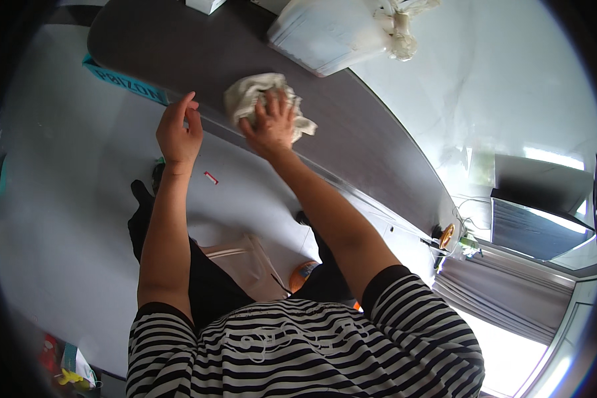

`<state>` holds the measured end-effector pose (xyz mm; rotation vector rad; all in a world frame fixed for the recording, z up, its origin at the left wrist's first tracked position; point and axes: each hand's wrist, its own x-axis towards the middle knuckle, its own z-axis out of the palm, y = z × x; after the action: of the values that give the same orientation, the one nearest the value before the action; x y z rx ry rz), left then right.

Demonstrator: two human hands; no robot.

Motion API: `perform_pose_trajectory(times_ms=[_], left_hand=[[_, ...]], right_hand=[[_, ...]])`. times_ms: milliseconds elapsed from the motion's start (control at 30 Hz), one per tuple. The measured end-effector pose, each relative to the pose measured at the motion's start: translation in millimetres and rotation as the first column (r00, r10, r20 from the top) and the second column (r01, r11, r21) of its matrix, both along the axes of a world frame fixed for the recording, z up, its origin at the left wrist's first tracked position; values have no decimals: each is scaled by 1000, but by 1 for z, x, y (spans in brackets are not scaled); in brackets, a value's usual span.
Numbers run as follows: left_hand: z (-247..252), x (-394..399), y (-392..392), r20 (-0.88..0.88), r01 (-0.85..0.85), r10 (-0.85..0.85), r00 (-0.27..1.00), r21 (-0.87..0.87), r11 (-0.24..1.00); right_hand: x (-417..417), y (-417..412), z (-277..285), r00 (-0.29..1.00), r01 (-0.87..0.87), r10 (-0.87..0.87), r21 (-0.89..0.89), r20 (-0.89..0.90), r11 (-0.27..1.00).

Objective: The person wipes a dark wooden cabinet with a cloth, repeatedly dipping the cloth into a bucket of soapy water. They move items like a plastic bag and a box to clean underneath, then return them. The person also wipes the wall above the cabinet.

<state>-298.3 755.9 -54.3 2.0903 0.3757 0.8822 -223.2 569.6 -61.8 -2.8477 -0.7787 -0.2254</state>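
Observation:
My right hand [273, 122] presses down on a crumpled off-white cloth [241, 97], fingers spread over its folds. Under the cloth is the dark brown top of a long table [189, 54] with a rounded end. My left hand [180, 132] is raised near the table's front edge, fingers bent and slightly apart, holding nothing. Beside it, a turquoise box [124, 87] bearing writing sits low against the table's edge.
A bulky translucent plastic container [328, 37] stands at the table's back edge, with part of a white box [206, 5] nearby. A pale stool or seat [248, 261] is between my legs. A red-and-white wrapper [211, 177] lies on the grey floor. A television [537, 226] is at right.

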Motion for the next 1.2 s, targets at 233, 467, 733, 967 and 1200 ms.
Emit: perform_pose_trajectory(times_ms=[233,467,733,967,1200], left_hand=[[-15,74,-27,-24,-43,53,998,300,953],[-39,88,-56,-235,-44,194,953,523,851],[-26,99,-74,-325,-42,302,896,615,787],[-32,103,-76,-321,-39,274,907,582,812],[-34,102,-79,-294,-40,258,920,586,810]], right_hand=[[40,-102,5,997,-65,67,30,-50,997],[73,-380,-13,828,557,-547,-61,122,828],[111,-419,1,665,745,-746,-97,40,660],[152,-203,11,983,-43,16,147,182,988],[185,-260,-3,984,-88,75,80,161,993]])
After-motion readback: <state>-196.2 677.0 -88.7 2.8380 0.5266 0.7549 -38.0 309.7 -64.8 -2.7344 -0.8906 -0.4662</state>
